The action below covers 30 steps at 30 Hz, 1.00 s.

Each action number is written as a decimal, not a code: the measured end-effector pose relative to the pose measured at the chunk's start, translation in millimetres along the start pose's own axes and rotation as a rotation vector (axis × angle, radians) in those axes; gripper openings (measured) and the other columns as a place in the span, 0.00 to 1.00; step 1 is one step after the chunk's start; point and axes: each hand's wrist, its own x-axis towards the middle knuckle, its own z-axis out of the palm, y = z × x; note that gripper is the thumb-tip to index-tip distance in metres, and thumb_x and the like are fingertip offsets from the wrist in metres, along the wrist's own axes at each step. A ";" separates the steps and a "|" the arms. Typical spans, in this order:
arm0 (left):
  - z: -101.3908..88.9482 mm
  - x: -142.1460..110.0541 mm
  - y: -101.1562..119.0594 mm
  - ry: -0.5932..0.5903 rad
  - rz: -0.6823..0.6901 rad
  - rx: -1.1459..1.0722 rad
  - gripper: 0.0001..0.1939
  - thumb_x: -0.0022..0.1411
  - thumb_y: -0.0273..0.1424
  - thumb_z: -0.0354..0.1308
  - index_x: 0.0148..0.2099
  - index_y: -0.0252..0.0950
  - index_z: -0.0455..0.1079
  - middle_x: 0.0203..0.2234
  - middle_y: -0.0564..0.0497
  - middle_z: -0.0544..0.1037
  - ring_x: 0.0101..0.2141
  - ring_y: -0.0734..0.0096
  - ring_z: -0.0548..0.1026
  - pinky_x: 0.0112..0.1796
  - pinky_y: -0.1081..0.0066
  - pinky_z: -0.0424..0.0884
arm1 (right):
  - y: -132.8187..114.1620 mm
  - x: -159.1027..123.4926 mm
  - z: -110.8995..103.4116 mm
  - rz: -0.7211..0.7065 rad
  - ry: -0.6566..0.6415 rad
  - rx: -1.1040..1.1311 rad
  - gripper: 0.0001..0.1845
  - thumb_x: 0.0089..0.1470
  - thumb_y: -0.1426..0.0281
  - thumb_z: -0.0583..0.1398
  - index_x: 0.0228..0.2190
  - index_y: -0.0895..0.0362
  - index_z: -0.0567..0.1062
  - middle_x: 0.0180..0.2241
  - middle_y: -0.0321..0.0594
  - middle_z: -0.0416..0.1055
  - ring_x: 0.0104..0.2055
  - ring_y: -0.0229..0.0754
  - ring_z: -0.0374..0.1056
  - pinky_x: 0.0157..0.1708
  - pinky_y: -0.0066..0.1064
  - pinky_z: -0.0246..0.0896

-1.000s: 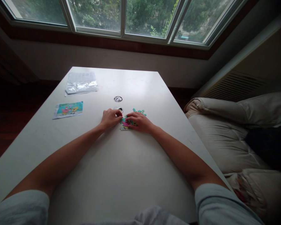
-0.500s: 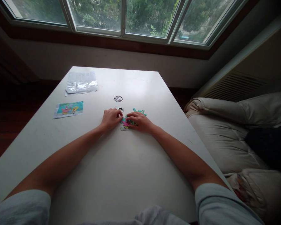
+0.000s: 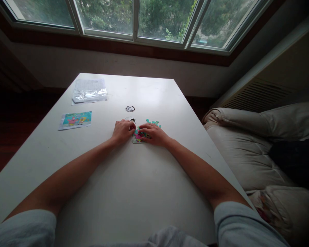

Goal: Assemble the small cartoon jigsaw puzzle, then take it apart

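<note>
A partly joined jigsaw puzzle (image 3: 138, 136) in pink, teal and yellow lies on the white table, much of it covered by my hands. At its left edge my left hand (image 3: 123, 131) is closed in a pinch, thumb and fingertips on a small teal puzzle piece that is mostly hidden. My right hand (image 3: 155, 133) rests over the right side of the puzzle, its fingers stretched out and slightly apart. Just beyond the right hand are several loose teal puzzle pieces (image 3: 153, 122).
A cartoon picture sheet (image 3: 76, 120) lies on the left of the table (image 3: 134, 192). Behind it are papers with a clear plastic bag (image 3: 90, 92). Two round items, one a disc (image 3: 130, 108), sit beyond my left hand. A padded beige sofa (image 3: 242, 151) stands at the right.
My left hand has shifted very slightly to the right, against the puzzle's edge. My right hand stays in nearly the same place.
</note>
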 end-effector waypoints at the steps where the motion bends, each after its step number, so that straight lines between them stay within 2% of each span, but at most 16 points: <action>1: -0.4 -0.9 0.3 0.006 0.011 0.008 0.06 0.64 0.33 0.58 0.37 0.42 0.77 0.34 0.49 0.81 0.40 0.57 0.72 0.44 0.57 0.59 | -0.2 0.1 -0.7 -0.002 0.003 0.003 0.18 0.61 0.57 0.63 0.50 0.49 0.77 0.56 0.45 0.72 0.57 0.52 0.67 0.57 0.48 0.60; 4: -3.6 -4.8 0.5 0.026 0.057 0.044 0.08 0.66 0.33 0.57 0.38 0.42 0.79 0.37 0.47 0.81 0.42 0.55 0.71 0.46 0.55 0.59 | 3.6 -0.7 -5.7 0.015 0.054 0.015 0.15 0.62 0.58 0.61 0.47 0.50 0.78 0.55 0.45 0.73 0.57 0.52 0.68 0.56 0.47 0.61; 6: -7.2 -7.9 -0.5 0.024 0.100 0.063 0.10 0.68 0.33 0.56 0.40 0.42 0.79 0.40 0.46 0.81 0.43 0.55 0.71 0.47 0.55 0.59 | 11.2 -2.6 -11.5 0.077 0.140 0.008 0.13 0.64 0.60 0.59 0.45 0.51 0.79 0.54 0.45 0.74 0.55 0.51 0.68 0.55 0.47 0.62; 9: -13.2 -11.5 -4.6 -0.026 0.197 0.059 0.12 0.70 0.34 0.54 0.43 0.43 0.80 0.43 0.47 0.82 0.44 0.57 0.72 0.47 0.57 0.60 | 28.1 -7.7 -21.9 0.233 0.283 -0.039 0.12 0.65 0.65 0.57 0.41 0.52 0.80 0.44 0.44 0.78 0.47 0.50 0.70 0.49 0.46 0.64; 11: -16.4 -12.3 -8.5 -0.074 0.263 0.045 0.12 0.70 0.34 0.54 0.43 0.43 0.80 0.43 0.47 0.81 0.44 0.58 0.72 0.47 0.59 0.60 | 39.8 -12.0 -28.1 0.332 0.326 -0.088 0.11 0.64 0.66 0.57 0.38 0.53 0.80 0.38 0.44 0.77 0.43 0.50 0.70 0.45 0.44 0.65; 13: -18.3 -11.7 -12.6 -0.113 0.310 0.028 0.12 0.70 0.34 0.53 0.42 0.44 0.80 0.43 0.48 0.82 0.44 0.59 0.73 0.47 0.60 0.61 | 49.1 -16.0 -32.5 0.402 0.315 -0.127 0.10 0.62 0.69 0.57 0.37 0.53 0.80 0.35 0.43 0.76 0.41 0.49 0.69 0.42 0.42 0.64; 16: -19.1 -9.8 -17.8 -0.144 0.360 0.028 0.13 0.70 0.34 0.53 0.43 0.44 0.80 0.45 0.49 0.82 0.44 0.61 0.74 0.46 0.62 0.63 | 56.2 -20.0 -35.1 0.453 0.218 -0.146 0.08 0.58 0.70 0.59 0.34 0.53 0.80 0.33 0.42 0.75 0.38 0.48 0.68 0.39 0.39 0.63; 21: -20.6 -8.7 -20.7 -0.126 0.448 0.085 0.13 0.71 0.34 0.52 0.45 0.42 0.79 0.45 0.50 0.82 0.43 0.62 0.74 0.44 0.64 0.65 | 53.4 -20.5 -34.4 0.475 0.078 -0.153 0.06 0.57 0.70 0.62 0.35 0.53 0.80 0.32 0.39 0.74 0.39 0.45 0.66 0.39 0.35 0.58; 25: -23.2 -9.5 -18.7 -0.118 0.484 0.139 0.13 0.71 0.34 0.52 0.46 0.41 0.79 0.45 0.49 0.82 0.44 0.62 0.75 0.45 0.64 0.67 | 50.7 -19.6 -33.7 0.491 0.057 -0.170 0.06 0.57 0.70 0.62 0.37 0.53 0.80 0.34 0.40 0.74 0.40 0.45 0.65 0.39 0.34 0.56; 30: -23.0 -9.0 -19.2 -0.105 0.462 0.132 0.14 0.71 0.34 0.53 0.50 0.42 0.78 0.47 0.49 0.81 0.46 0.62 0.74 0.48 0.63 0.69 | 50.4 -19.5 -32.6 0.464 0.078 -0.198 0.06 0.60 0.70 0.61 0.36 0.53 0.79 0.34 0.41 0.73 0.40 0.46 0.64 0.39 0.35 0.55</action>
